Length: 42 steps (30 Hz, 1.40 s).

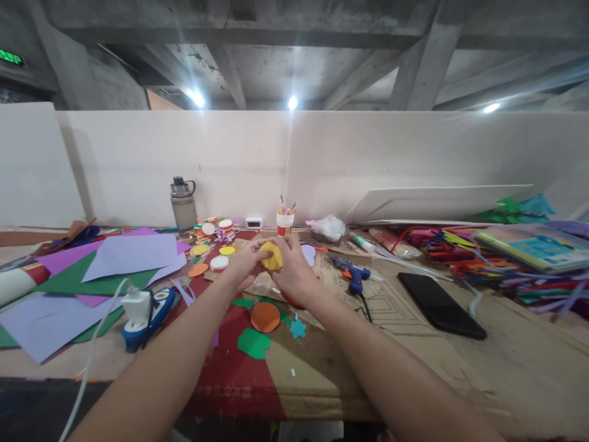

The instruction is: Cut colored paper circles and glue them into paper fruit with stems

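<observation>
Between my two hands, above the middle of the table, is a yellow round piece [272, 256]. My left hand [246, 263] pinches its left edge, and my right hand [293, 265] grips it from the right and top. Just below them on the table lie an orange disc [265, 317], a blue flower-shaped cutout [297, 328] and a green paper scrap [254, 344]. A white round piece with a red edge [219, 263] and a small yellow disc [227, 250] rest left of my left hand. Part of a red item shows under my right wrist.
A blue glue gun [356, 279] and a black phone [440, 305] lie to the right. At left are coloured paper sheets [131, 255], a blue power strip [151, 316] with a white cable, and a bottle [183, 207]. A cup of pens [285, 222] stands behind my hands.
</observation>
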Available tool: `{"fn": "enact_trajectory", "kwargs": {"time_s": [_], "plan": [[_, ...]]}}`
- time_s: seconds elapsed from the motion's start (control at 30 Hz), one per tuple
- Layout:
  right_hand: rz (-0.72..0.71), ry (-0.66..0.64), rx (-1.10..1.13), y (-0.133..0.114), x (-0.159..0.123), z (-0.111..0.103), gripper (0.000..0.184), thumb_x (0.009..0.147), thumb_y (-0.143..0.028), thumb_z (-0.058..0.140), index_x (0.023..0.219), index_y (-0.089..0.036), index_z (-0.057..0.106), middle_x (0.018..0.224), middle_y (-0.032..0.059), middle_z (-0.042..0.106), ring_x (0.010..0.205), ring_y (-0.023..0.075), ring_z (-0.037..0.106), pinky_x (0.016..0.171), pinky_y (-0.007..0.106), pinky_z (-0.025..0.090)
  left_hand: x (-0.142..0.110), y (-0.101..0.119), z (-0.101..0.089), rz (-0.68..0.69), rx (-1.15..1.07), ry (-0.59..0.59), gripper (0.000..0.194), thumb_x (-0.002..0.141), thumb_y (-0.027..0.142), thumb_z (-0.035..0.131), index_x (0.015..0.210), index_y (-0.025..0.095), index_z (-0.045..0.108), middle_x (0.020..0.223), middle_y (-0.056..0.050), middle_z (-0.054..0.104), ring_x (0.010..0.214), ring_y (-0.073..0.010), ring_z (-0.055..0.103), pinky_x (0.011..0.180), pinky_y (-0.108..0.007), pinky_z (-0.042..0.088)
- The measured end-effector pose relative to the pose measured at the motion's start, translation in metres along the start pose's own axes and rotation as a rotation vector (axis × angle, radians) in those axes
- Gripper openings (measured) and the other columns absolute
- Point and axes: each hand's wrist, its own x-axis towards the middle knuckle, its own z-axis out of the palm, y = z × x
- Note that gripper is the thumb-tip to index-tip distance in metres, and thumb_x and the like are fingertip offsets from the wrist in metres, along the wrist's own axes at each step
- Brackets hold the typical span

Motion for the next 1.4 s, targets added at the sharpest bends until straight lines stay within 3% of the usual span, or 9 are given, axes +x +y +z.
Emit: {"fn": "enact_trajectory", "kwargs": {"time_s": [0.17, 0.37, 0.57, 0.73, 0.9, 1.13, 1.4], "plan": [[-0.058, -0.133, -0.005, -0.002, -0.004, -0.001, 0.066, 0.061, 0.004, 0.052, 0.121, -0.023, 0.047, 0.116, 0.0075, 0.041, 0.112, 0.0209, 0.045, 0.098, 0.038, 0.043, 0.0, 0.006, -0.013, -0.113, 0.146, -0.122, 0.027, 0.06, 0.01, 0.067, 0.086, 0.015, 0.064, 0.083, -0.004, 0.068, 0.073, -0.0136, 0.063, 0.064, -0.022, 0.048], [-0.088, -0.204, -0.002, -0.004, -0.005, -0.003, 0.069, 0.063, 0.004, 0.052, 0.125, -0.024, 0.043, 0.12, 0.0078, 0.041, 0.119, 0.0212, 0.042, 0.103, 0.04, 0.039, 0.0, 0.007, -0.022, -0.108, 0.186, -0.18, 0.03, 0.058, 0.009, 0.066, 0.088, 0.015, 0.063, 0.086, -0.004, 0.069, 0.076, -0.0139, 0.064, 0.068, -0.022, 0.048], [-0.004, -0.06, 0.061, -0.008, 0.003, -0.015, 0.075, 0.073, -0.023, 0.069, 0.138, -0.024, 0.032, 0.132, 0.0128, 0.038, 0.125, 0.0259, 0.04, 0.104, 0.045, 0.039, 0.002, 0.02, -0.026, -0.008, 0.098, -0.004, 0.026, 0.057, 0.01, 0.07, 0.082, 0.013, 0.061, 0.076, -0.002, 0.067, 0.067, -0.0134, 0.063, 0.066, -0.025, 0.051], [0.102, 0.063, 0.047, -0.004, 0.006, -0.022, 0.044, 0.08, -0.025, 0.062, 0.122, -0.02, 0.051, 0.115, 0.0113, 0.053, 0.109, 0.0241, 0.053, 0.092, 0.043, 0.046, 0.009, 0.024, -0.031, 0.175, -0.209, 0.212, 0.026, 0.059, 0.002, 0.064, 0.083, 0.013, 0.062, 0.082, -0.003, 0.069, 0.076, -0.0136, 0.064, 0.073, -0.025, 0.053], [0.124, 0.093, -0.031, 0.011, 0.008, -0.019, 0.023, 0.08, -0.02, 0.059, 0.103, -0.017, 0.062, 0.105, 0.0106, 0.059, 0.1, 0.0227, 0.056, 0.089, 0.041, 0.046, 0.012, 0.028, -0.034, 0.233, -0.38, 0.376, 0.032, 0.063, 0.001, 0.056, 0.091, 0.016, 0.063, 0.082, -0.003, 0.069, 0.076, -0.015, 0.065, 0.073, -0.028, 0.055], [0.094, -0.038, -0.091, 0.015, 0.005, -0.014, 0.014, 0.08, -0.015, 0.058, 0.091, -0.016, 0.066, 0.092, 0.0071, 0.065, 0.087, 0.0182, 0.057, 0.082, 0.034, 0.045, 0.01, 0.029, -0.03, 0.21, -0.415, 0.44, 0.038, 0.065, 0.002, 0.054, 0.098, 0.018, 0.063, 0.087, -0.003, 0.069, 0.081, -0.0164, 0.065, 0.071, -0.029, 0.056], [0.146, 0.049, -0.14, 0.035, 0.008, -0.018, 0.014, 0.082, -0.016, 0.054, 0.086, -0.016, 0.067, 0.088, 0.007, 0.065, 0.081, 0.0173, 0.057, 0.078, 0.032, 0.044, 0.008, 0.028, -0.026, 0.237, -0.426, 0.404, 0.032, 0.065, 0.001, 0.055, 0.092, 0.017, 0.062, 0.084, -0.003, 0.068, 0.079, -0.0151, 0.064, 0.072, -0.028, 0.054]]}}
